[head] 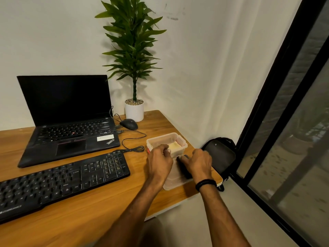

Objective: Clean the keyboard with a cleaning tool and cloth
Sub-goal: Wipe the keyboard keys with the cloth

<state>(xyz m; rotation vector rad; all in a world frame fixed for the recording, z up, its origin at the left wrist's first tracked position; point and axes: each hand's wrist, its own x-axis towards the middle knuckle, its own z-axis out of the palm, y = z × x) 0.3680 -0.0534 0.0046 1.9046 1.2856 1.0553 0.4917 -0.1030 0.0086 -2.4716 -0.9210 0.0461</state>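
- Firstly, desk (99,202): wooden, spanning left to right, its right corner close to the window.
- Window (284,122): dark-framed, running down the right side.
- Plant (133,50): tall and leafy, in a white pot (134,111) at the desk's far edge, against the wall.
- Laptop (71,136): open, screen dark, far left on the desk.
- Keyboard (58,180): black, corded, lying slantwise nearer than the laptop, left of both hands and well apart from them.
- Backpack (220,155): dark, on the floor by the wall, right of the desk's corner.
- Box (166,139): clear plastic, open-topped, near the desk's right edge, just beyond the hands.
- Lid (175,182): clear, flat on the desk nearer than the box, partly under the hands.
- Left hand (160,163): knuckles up, fingers curled at the box's near rim; cannot tell whether gripping anything.
- Right hand (198,162): fingers curled round the tool, over the lid; black band (206,183) on the wrist.
- Mouse (129,124): black, corded, between laptop and pot.
- Tool (184,168): dark, elongated, gripped by the right hand, just right of the left hand; detail too blurred to make out.
- Cloth (175,146): pale yellow, inside the box toward its right end, partly hidden by the left hand.
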